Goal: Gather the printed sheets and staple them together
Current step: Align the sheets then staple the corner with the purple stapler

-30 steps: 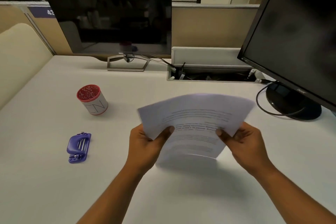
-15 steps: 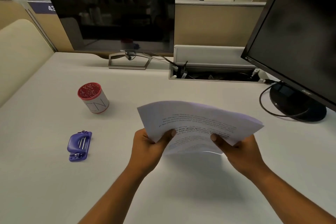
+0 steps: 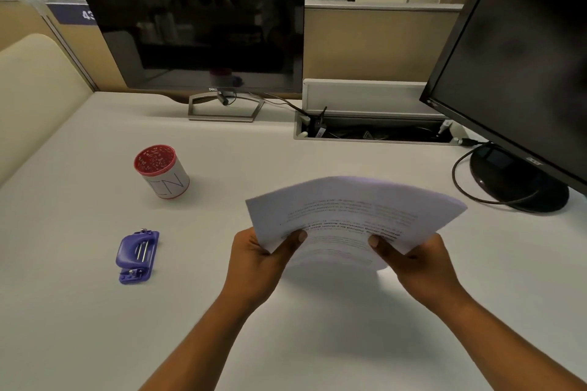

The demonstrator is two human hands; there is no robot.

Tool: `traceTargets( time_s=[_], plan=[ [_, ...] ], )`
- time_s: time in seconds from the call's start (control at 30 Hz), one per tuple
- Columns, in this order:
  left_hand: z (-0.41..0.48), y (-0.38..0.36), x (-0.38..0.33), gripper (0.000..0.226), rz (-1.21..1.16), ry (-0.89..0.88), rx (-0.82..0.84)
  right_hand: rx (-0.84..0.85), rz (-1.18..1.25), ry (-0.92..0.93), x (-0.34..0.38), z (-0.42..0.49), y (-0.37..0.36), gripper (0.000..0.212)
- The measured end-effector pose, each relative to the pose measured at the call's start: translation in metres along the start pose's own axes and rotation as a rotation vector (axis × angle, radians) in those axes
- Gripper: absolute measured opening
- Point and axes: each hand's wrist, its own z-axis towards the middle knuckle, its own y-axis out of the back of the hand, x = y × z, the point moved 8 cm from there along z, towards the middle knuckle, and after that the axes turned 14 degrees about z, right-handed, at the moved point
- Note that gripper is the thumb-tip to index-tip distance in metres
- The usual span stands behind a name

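- We hold the printed sheets (image 3: pixel 352 219) in the air above the table (image 3: pixel 79 327), in front of the stapler and off to its right, the stack bowed upward and not yet squared.
- Our left hand (image 3: pixel 259 259) is clamped on the sheets' near left corner, thumb on top; our right hand (image 3: pixel 422 263) is clamped on the near right edge in the same way.
- We judge the step in hand to be evening up the stack: to do it well we should loosen both grips a little, stand the sheets on edge and tap them on the bare table until the corners line up, then pinch one corner firmly so nothing slips.
- The purple stapler (image 3: pixel 138 257) lies on the table well to the left of the sheets, untouched; one hand will have to let go to fetch it, so the other must keep the stack tight.
- Behind the stapler stands a small red-topped pot (image 3: pixel 162 171), clear of the reach.
- Two dark monitors (image 3: pixel 203 25) and a cable tray (image 3: pixel 374 130) sit far behind the stapler; nothing blocks the path between sheets and stapler.
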Motion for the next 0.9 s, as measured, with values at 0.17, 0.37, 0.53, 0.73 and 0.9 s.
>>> traceTargets(
  time_s=[0.17,0.37,0.53,0.73,0.9],
  plan=[
    [0.001,0.004,-0.016,0.036,0.033,-0.087,0.004,-0.015,0.045,0.057,0.013,0.001,0.006,0.024],
    [-0.002,-0.008,0.009,0.043,-0.004,0.044,0.032,0.004,0.027,-0.022,-0.01,-0.005,0.003,0.019],
    [-0.003,-0.002,0.014,0.03,-0.081,0.085,-0.047,-0.054,-0.158,-0.048,-0.021,-0.009,0.014,0.045],
    [-0.008,-0.004,0.023,0.03,-0.476,0.251,-0.137,-0.217,0.519,-0.369,-0.075,-0.035,0.019,0.059],
    [-0.014,-0.012,0.023,0.038,-0.496,0.286,-0.102,-0.174,0.674,-0.374,-0.077,-0.042,0.005,0.037]
  ],
)
